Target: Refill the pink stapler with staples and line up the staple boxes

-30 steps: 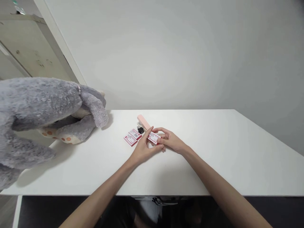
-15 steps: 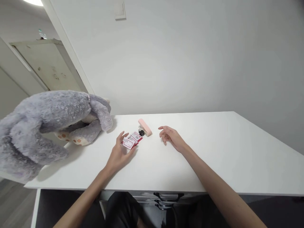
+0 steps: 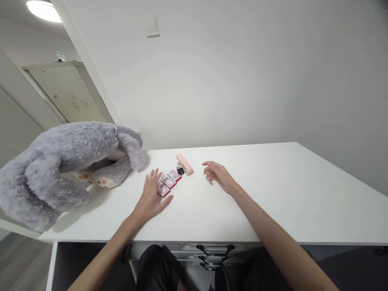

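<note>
My left hand (image 3: 151,195) is open, its fingers spread flat beside a slanting row of three small white boxes with red edges and printed labels. The near box (image 3: 163,190) lies closest to the palm, then comes the middle box (image 3: 169,182), then the far box (image 3: 174,175). Touching or almost touching the far box is a small black object (image 3: 180,171), too small to make out. Behind it lies a pink stapler (image 3: 184,164), set at a slant. My right hand (image 3: 218,175), fingers loosely bent and apart, holds nothing to the right of the stapler.
A large grey plush toy (image 3: 81,149) slumps over the left end of the white table (image 3: 273,194). The wall (image 3: 227,81) rises right behind the table. Drawers with black handles (image 3: 215,250) sit under the front edge, by my knees.
The near box has left my left hand's grasp and now lies in line with the other two. My left fingers have spread out. My right hand has hardly moved; the view has tilted up slightly.
</note>
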Motion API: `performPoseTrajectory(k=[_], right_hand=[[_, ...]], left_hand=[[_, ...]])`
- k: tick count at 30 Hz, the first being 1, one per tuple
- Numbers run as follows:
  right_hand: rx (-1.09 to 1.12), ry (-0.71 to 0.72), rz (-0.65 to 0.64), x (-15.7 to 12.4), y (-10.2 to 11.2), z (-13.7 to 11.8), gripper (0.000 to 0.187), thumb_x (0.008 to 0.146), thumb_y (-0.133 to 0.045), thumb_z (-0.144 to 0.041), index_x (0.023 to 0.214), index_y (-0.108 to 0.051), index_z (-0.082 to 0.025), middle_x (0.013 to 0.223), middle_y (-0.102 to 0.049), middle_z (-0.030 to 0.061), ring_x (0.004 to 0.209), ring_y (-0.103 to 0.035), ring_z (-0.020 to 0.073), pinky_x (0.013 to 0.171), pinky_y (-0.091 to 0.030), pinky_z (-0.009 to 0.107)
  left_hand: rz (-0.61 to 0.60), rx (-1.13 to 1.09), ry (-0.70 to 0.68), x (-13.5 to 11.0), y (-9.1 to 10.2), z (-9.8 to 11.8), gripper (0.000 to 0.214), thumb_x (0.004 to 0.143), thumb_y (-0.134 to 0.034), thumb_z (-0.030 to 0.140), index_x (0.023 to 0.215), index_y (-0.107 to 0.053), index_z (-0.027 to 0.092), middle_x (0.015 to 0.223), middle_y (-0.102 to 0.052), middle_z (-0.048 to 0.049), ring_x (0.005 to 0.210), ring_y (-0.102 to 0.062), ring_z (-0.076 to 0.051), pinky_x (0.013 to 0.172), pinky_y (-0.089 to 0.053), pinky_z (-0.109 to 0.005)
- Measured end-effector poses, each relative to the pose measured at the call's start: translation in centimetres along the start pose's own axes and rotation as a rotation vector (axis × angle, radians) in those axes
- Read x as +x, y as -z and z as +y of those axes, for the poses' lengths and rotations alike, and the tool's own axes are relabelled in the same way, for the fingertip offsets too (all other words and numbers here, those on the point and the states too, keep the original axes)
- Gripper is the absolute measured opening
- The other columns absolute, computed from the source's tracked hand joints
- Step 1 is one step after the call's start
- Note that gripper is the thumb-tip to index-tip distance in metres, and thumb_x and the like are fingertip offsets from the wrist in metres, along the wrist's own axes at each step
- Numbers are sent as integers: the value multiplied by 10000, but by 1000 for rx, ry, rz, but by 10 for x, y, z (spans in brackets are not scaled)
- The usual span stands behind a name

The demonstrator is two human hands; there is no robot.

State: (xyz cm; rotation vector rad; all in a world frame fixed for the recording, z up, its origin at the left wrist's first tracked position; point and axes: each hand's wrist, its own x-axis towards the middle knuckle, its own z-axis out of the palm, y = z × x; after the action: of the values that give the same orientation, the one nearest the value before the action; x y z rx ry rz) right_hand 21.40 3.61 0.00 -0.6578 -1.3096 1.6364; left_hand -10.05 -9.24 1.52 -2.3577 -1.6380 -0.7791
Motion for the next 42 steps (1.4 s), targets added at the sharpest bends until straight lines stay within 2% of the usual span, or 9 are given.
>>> performPoseTrajectory(k=[4,8,13,15,17,20,22,31,42], right_hand=[[-14,2,5,-1,-3,0,513,881,-740,-687,1078,-734,-214,870,-675,26,605,-547,123,511,-450,277],[-23,20,47,1,-4,3,506,860,-762,-680,1034,-742,-205,831,-663,11,584,-539,113,495,-428,268],[-35,22,92,3,-4,5,472,820,-809,-643,977,-746,-203,779,-654,-4,573,-528,111,496,-407,266],[-46,18,96,2,-5,4,441,820,-818,-616,963,-748,-205,782,-658,-8,578,-526,111,520,-418,272],[-63,15,105,2,-6,3,413,821,-823,-595,949,-753,-209,772,-658,-12,599,-542,120,568,-445,283],[-99,-3,126,3,-8,4,389,817,-827,-583,928,-754,-217,707,-636,-24,625,-568,146,615,-464,299],[-121,-26,115,4,-10,4,374,829,-815,-581,924,-750,-225,655,-608,-36,600,-547,150,599,-448,300],[-176,-45,111,5,-14,7,317,883,-761,-539,886,-741,-222,597,-564,-40,543,-488,134,539,-371,281],[-231,-55,95,2,-15,8,333,910,-705,-580,894,-734,-249,563,-606,-14,534,-573,198,539,-421,327]], left_hand=[[42,-13,-130,7,2,30,734,995,-646,341,1627,-291,229,1744,-285,-186,1642,-225,-384,1309,-252,-653],[49,-104,-270,24,-15,58,576,994,-622,237,1535,-423,239,1625,-464,-178,1552,-407,-347,1243,-394,-583],[85,-211,-320,56,-52,83,290,983,-608,220,1272,-581,222,1280,-659,-139,1208,-651,-282,1025,-541,-463],[39,-277,-322,71,-65,91,202,991,-575,223,1192,-593,210,1153,-677,-115,1018,-685,-236,872,-564,-384],[-29,-333,-297,83,-75,97,140,1000,-540,226,1131,-585,209,999,-683,-66,825,-666,-193,719,-525,-325],[-111,-391,-198,93,-83,99,86,1012,-503,231,1081,-553,218,754,-612,32,579,-556,-142,564,-399,-279],[-140,-408,-151,95,-86,98,69,1008,-499,229,1067,-535,226,682,-569,63,509,-503,-127,528,-334,-268],[-234,-392,-104,91,-90,95,39,998,-498,259,1021,-475,236,606,-516,84,435,-452,-135,505,-233,-280],[-247,-363,-126,91,-90,94,77,1004,-455,264,1068,-476,228,595,-523,75,432,-439,-155,498,-214,-298]])
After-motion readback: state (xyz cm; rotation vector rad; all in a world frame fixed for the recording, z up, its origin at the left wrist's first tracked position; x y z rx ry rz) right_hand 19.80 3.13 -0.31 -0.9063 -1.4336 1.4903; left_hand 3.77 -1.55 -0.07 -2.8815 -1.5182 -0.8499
